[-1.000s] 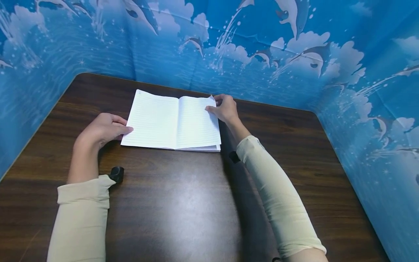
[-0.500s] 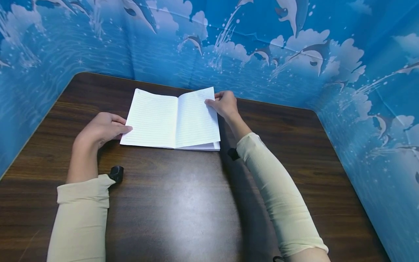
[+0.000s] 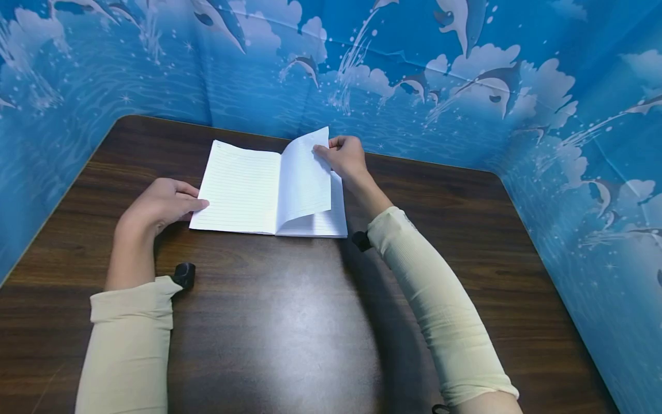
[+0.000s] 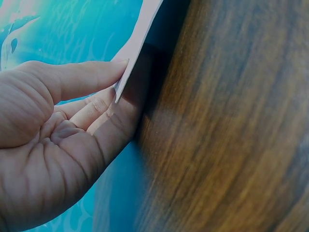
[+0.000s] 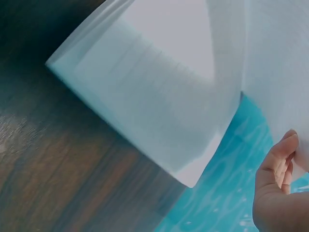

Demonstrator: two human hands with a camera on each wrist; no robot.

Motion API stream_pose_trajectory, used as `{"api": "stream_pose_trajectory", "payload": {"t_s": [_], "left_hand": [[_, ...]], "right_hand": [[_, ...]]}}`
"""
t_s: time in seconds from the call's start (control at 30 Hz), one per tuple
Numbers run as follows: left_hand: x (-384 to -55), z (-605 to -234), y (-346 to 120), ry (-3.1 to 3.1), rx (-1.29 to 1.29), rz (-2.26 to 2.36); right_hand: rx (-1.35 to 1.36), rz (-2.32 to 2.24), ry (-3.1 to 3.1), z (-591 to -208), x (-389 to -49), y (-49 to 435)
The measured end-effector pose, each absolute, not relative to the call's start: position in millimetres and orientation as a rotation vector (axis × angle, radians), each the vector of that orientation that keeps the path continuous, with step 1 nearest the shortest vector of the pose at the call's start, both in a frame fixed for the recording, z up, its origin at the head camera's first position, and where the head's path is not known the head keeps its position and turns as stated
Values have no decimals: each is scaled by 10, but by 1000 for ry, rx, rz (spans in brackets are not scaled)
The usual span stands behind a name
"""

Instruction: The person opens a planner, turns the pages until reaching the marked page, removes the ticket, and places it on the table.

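The open notebook (image 3: 238, 190) lay on the tabletop (image 3: 233, 322), its left edge pinched by the left hand (image 3: 159, 204), probably to steady it; the right hand (image 3: 349, 157) pinched a raised page (image 3: 304, 178) (exact grip hard to see), clear of the sheets (image 3: 338, 204) beneath.

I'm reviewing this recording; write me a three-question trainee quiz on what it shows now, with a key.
1. True or false: the notebook lies closed on the table.
2. The blue backdrop is printed with: A) palm trees, B) dolphins, C) sailboats.
3. What do the left hand and the right hand each hold?

Key:
1. False; it lies open.
2. B.
3. The left hand pinches the notebook's left edge; the right hand holds a raised page.
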State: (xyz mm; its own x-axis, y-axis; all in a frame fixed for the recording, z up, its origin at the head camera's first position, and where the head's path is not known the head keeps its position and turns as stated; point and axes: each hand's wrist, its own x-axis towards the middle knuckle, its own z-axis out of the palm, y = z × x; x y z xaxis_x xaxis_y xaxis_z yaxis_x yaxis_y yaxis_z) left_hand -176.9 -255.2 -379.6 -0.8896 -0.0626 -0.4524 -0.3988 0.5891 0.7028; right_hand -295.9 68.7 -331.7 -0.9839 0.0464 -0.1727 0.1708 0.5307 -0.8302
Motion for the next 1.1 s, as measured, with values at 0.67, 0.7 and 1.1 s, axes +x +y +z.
{"api": "stream_pose_trajectory", "payload": {"t_s": [0.67,0.7,1.1], "left_hand": [[-1757,-3774,-2544,2449,-380,1210],[-1756,-3774,-2545,2449,-381,1209],[-1736,-3793,-2543,2439,-364,1230]], "right_hand": [[119,-1516,2579,-3183,-2883,526],[111,-1527,2573,-3182,-2881,514],[39,-1551,2568,-3195,-2851,450]]}}
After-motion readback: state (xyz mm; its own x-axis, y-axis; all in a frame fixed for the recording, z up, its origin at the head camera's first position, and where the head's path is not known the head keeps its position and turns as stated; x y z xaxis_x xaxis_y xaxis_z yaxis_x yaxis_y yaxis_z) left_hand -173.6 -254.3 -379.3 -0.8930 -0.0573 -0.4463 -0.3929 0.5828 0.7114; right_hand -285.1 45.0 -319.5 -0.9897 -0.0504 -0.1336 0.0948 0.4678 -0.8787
